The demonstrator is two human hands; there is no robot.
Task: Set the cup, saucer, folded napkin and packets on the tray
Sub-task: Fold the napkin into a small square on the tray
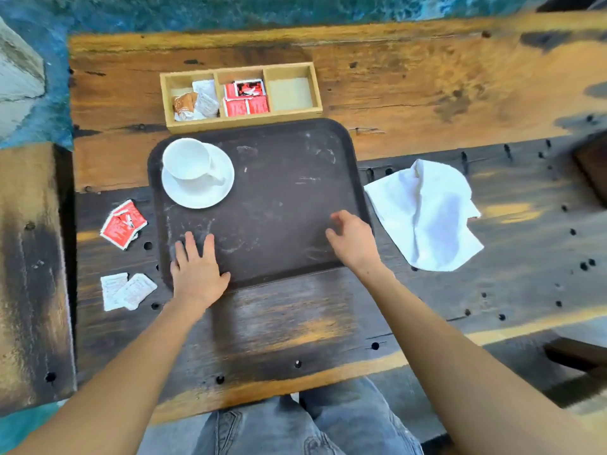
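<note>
The cup sits on its saucer at the far left of the brown tray, so that part looks done. The napkin lies crumpled on the table right of the tray, not folded. Red packets and white packets wait on the left. The left hand lies flat and open on the tray's near edge. The right hand rests there too, fingers loosely curled, holding nothing.
</note>
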